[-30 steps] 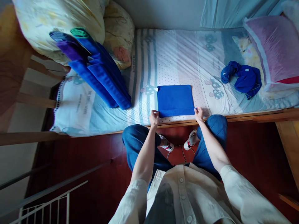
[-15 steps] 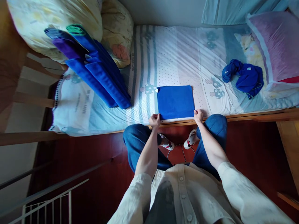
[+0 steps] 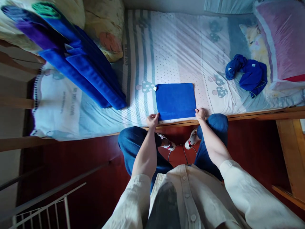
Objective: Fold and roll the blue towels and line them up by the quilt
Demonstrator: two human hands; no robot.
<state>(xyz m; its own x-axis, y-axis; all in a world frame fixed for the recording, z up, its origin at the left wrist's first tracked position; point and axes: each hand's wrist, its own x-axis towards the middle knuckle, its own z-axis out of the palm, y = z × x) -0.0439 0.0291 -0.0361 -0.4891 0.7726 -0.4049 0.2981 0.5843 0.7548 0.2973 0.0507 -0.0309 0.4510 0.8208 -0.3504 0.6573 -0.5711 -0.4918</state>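
A blue cloth (image 3: 176, 101) lies flat as a rectangle near the bed's front edge, with a small white tag at its upper left corner. My left hand (image 3: 152, 120) pinches its lower left corner. At the lower right corner, my right hand (image 3: 201, 114) has its fingers closed on the cloth's edge. Folded blue cloths (image 3: 95, 76) are piled at the left of the bed, beside a purple one (image 3: 35, 35) and a green-ended roll (image 3: 47, 10). Toward the right lies a crumpled blue cloth (image 3: 254, 74).
The bed (image 3: 181, 41) has a patterned sheet and a wooden front rail (image 3: 257, 116). A pink pillow (image 3: 282, 41) lies at the right, a yellowish pillow (image 3: 103, 28) at the upper left. A white metal rack (image 3: 66, 210) stands at the lower left.
The view has shifted, so the folded pile appears larger and farther left. Both hands remain at the lower corners of the flat cloth.
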